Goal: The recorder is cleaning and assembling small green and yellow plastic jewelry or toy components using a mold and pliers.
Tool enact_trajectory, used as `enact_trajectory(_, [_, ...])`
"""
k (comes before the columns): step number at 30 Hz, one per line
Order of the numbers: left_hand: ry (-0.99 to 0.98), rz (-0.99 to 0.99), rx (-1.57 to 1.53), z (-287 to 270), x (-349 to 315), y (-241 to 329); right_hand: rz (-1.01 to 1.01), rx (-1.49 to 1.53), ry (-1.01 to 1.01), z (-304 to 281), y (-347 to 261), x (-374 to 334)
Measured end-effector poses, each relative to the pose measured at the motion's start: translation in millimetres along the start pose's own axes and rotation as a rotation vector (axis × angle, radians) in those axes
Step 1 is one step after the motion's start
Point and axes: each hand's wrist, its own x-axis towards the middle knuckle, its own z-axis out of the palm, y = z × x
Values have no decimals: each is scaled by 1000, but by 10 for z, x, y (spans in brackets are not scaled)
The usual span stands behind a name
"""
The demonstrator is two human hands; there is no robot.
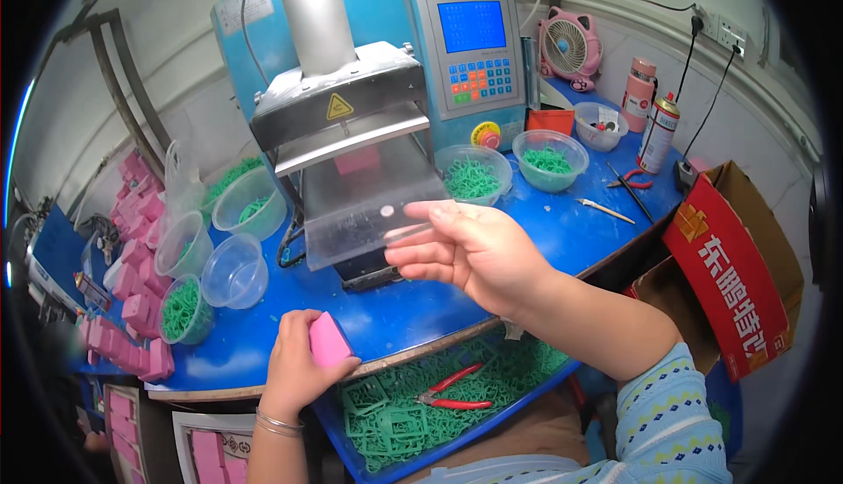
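Note:
My left hand [297, 363] is closed round a pink block [328, 340] at the table's front edge. Palm partly turned up and fingers stretched out, my right hand [470, 251] is open in front of the press [338, 97]. Its fingertips overlap the right edge of a clear plastic sheet [347, 234] that slopes out from the press; I cannot tell whether they touch it. A small pale round spot [386, 211] shows on that sheet. Behind the sheet, beneath the press head, sits another pink object [358, 160].
Tubs of green plastic bits [551, 161] stand beside the press, along with an empty-looking clear tub [235, 271]. Pink blocks [132, 282] pile up at left. Below the table edge, a blue tray [329, 414] holds green scraps and red-handled pliers [457, 392]. A red carton [729, 278] stands right.

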Motion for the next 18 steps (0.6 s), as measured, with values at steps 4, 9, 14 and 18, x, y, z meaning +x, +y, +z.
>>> enact_trajectory(4, [6, -12, -41, 7, -23, 49, 4, -174, -5, -165, 84, 170])
enact_trajectory(9, [51, -12, -23, 47, -109, 44, -42, -249, 78, -124, 159, 200])
enact_trajectory(14, [251, 52, 13, -106, -600, 171, -108, -279, 81, -125, 221, 278])
enact_trajectory(18, [572, -100, 264, -615, -1226, -206, -170, -372, 55, -232, 112, 282])
